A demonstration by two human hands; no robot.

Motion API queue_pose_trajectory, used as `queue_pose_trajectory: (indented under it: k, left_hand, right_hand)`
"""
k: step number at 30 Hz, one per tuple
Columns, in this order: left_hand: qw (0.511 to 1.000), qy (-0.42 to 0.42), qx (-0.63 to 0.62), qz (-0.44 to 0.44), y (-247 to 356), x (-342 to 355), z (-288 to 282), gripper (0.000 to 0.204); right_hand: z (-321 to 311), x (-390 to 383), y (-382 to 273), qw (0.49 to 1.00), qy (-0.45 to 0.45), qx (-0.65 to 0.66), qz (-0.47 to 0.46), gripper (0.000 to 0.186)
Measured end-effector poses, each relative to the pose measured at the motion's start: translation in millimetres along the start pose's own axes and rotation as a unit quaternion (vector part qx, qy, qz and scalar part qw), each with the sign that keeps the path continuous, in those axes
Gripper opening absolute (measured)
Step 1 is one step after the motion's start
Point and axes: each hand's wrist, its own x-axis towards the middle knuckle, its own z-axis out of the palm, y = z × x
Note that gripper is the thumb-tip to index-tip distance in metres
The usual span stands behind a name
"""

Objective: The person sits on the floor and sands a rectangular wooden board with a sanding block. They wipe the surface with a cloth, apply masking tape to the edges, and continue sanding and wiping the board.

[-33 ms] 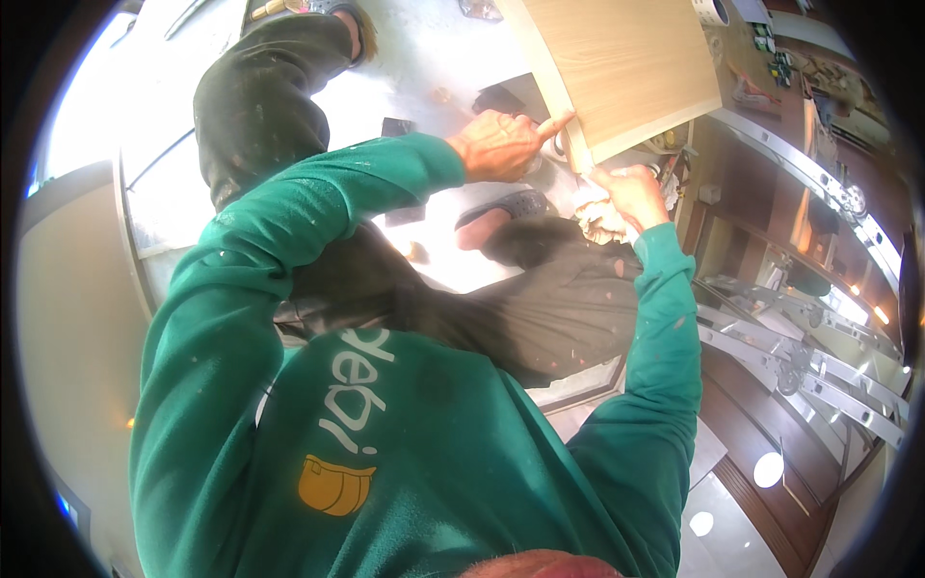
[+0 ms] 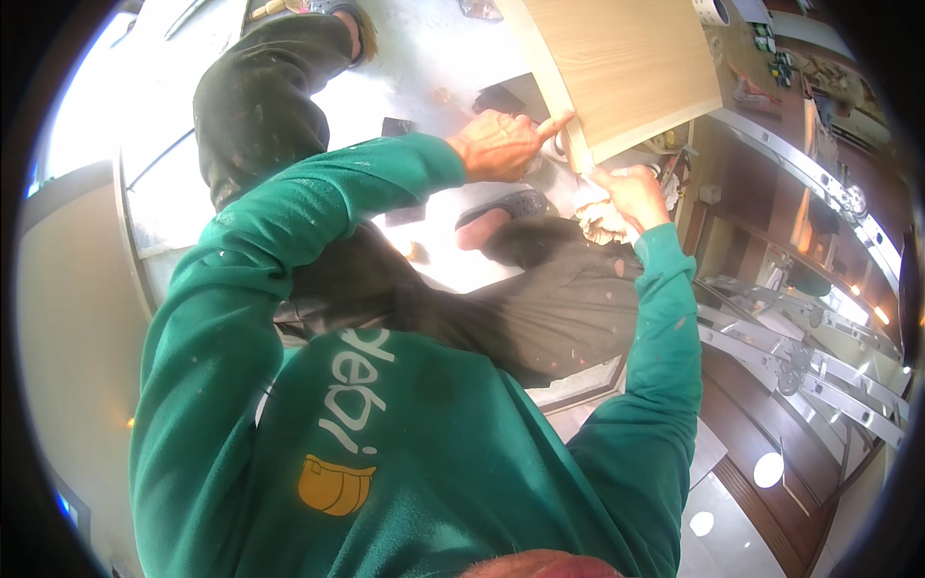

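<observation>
A light wood-grain panel [image 2: 631, 72] with a pale strip along its left edge [image 2: 541, 67] reaches in from the top. My left hand [image 2: 499, 144] is at that edge near the lower corner, one digit laid across the strip and the other fingers curled. At the corner itself, my right hand [image 2: 638, 196] touches the panel with its extended thumb. Its remaining fingers bend inward around a crumpled cream cloth [image 2: 602, 220], partly hidden by the hand. Green sleeves cover both forearms.
My bent legs in dark trousers [image 2: 540, 313] lie below the panel. A silver folding ladder [image 2: 795, 366] stands at right, near brown boards [image 2: 747, 414]. Small dark pieces [image 2: 397, 127] lie on the sunlit floor [image 2: 424, 87]. Tools and materials [image 2: 771, 63] crowd the upper right.
</observation>
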Motion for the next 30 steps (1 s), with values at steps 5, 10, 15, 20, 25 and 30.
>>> queue_pose_trajectory:
  k: [5, 10, 15, 20, 25, 30]
  left_hand:
    - [1.000, -0.002, -0.004, -0.007, 0.7, -2.7, -0.8, 0.090]
    - [0.999, -0.006, -0.023, -0.026, -2.6, 1.4, -3.0, 0.094]
    - [1.000, 0.003, -0.010, -0.030, -2.5, 3.8, 0.9, 0.095]
    - [0.999, 0.023, -0.032, -0.022, -3.7, 5.0, -1.5, 0.097]
    - [0.990, 0.136, -0.038, 0.017, -2.9, 11.2, -3.8, 0.070]
    - [0.977, 0.186, -0.064, 0.084, -5.0, 42.6, -43.0, 0.026]
  right_hand:
    - [-6.1, -13.4, -12.2, 0.999, 0.011, -0.036, -0.007, 0.056]
    - [-11.1, -8.8, -14.6, 1.000, 0.007, 0.023, -0.009, 0.041]
    - [-17.8, -14.8, -20.1, 0.999, 0.024, 0.025, -0.017, 0.048]
    - [-29.5, -27.9, -26.0, 0.997, 0.069, -0.007, -0.035, 0.048]
    - [-31.4, -25.5, -20.3, 0.997, 0.064, -0.026, -0.024, 0.050]
    - [-12.2, -40.7, -33.3, 0.994, 0.103, -0.037, -0.014, 0.042]
